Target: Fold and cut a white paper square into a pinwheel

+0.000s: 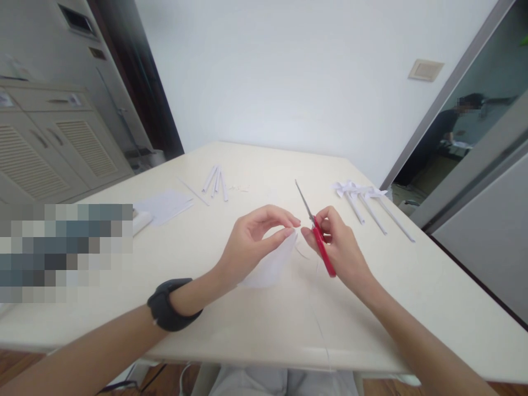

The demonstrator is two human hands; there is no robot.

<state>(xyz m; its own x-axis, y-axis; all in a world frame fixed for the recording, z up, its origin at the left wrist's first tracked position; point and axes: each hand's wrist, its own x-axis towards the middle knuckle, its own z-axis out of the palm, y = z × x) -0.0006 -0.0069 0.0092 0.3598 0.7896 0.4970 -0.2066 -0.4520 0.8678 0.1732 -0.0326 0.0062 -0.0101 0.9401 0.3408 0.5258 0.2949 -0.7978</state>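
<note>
My left hand (259, 234), with a dark band on its wrist, pinches the top corner of a white sheet of paper (270, 267) above the table. Close by on the right, my right hand (336, 239) is wrapped around red-handled scissors (324, 250). Their metal blades point up and away from me, apart from the paper. The right thumb and left fingertips nearly meet at the paper's corner; whether they touch is too small to tell. A thin pale strip (303, 253) curls below the hands.
Several rolled paper sticks (216, 180) lie at the back left, beside small scraps (239, 189). Stacked paper sheets (165, 206) rest further left. Paper pinwheels on sticks (363, 201) lie at the right of the table (371, 330). A person (443, 129) is beyond the doorway.
</note>
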